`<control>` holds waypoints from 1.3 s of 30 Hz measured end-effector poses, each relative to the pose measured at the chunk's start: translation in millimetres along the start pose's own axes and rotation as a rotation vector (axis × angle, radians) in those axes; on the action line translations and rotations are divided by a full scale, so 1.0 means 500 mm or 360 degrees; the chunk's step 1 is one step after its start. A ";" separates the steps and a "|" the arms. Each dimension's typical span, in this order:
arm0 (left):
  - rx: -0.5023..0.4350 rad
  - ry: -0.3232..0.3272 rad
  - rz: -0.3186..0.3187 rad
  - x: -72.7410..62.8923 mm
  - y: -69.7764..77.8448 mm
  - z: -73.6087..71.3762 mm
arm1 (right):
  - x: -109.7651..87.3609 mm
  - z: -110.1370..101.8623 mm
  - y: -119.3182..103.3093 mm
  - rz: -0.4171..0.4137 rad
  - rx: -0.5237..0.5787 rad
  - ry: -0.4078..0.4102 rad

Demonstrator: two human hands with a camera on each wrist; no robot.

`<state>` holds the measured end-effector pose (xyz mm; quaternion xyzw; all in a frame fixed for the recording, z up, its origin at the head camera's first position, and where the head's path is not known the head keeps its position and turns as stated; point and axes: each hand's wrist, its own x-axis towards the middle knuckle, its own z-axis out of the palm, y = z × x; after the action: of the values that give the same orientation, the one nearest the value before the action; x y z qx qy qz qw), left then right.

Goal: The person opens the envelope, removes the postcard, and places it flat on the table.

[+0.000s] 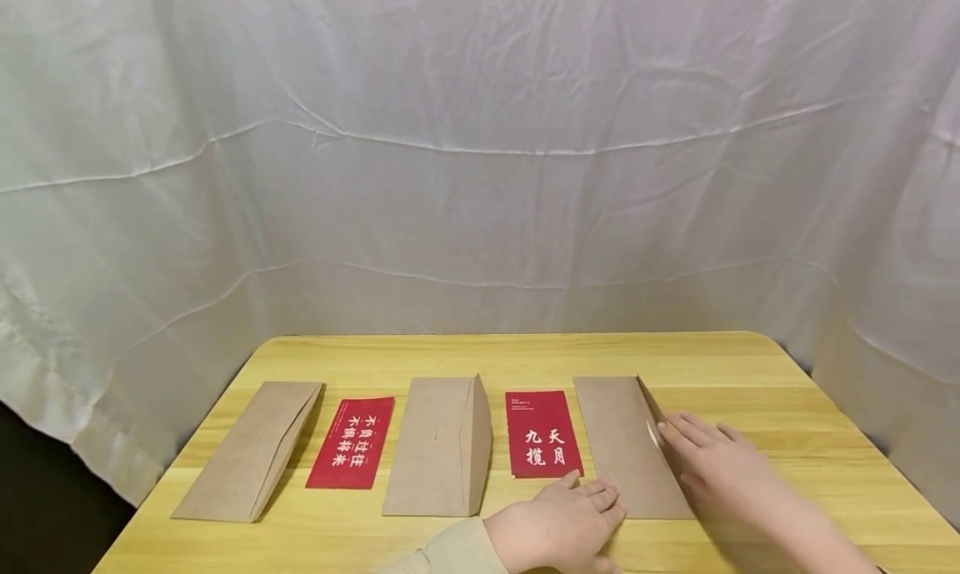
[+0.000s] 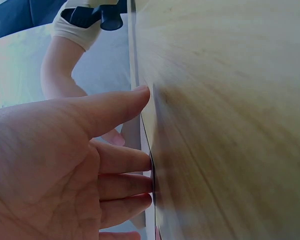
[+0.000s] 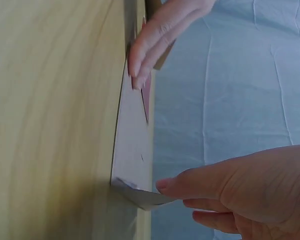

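A brown paper envelope [image 1: 622, 449] lies on the table in the head view, its long flap [image 1: 670, 457] raised along the right edge. My left hand [image 1: 562, 520] rests with straight fingers at its near left corner, just below a red paper packet [image 1: 546, 432] with white characters. From the other side, my right hand [image 1: 723, 474] touches the raised flap with extended fingers. In the right wrist view, the flap [image 3: 145, 199] stands up beside the thumb [image 3: 190, 184]. The left wrist view shows the left fingertips [image 2: 140, 162] at the table surface.
Another brown envelope [image 1: 431, 449] with a half-lifted flap lies mid-table. Left of it is a second red packet [image 1: 352, 443], then a third brown envelope [image 1: 243, 453] at the far left. A pale curtain [image 1: 480, 207] hangs behind the wooden table [image 1: 525, 359].
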<state>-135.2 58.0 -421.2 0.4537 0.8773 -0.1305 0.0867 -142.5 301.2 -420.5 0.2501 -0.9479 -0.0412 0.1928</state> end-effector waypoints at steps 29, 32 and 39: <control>-0.0023 -0.0018 -0.0004 -0.001 -0.001 0.001 | -0.016 0.052 0.116 0.0139 0.0423 -0.0413; -0.0033 0.0001 -0.0005 -0.002 -0.002 0.000 | -0.021 0.058 0.125 0.0104 0.0445 -0.0385; 0.0014 0.0106 0.0050 0.020 0.001 -0.019 | -0.029 0.067 0.139 0.0085 0.0481 -0.0362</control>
<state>-140.8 69.0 -415.1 0.4719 0.8719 -0.1179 0.0574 -175.7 368.1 -444.5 0.2447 -0.9653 0.0788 0.0457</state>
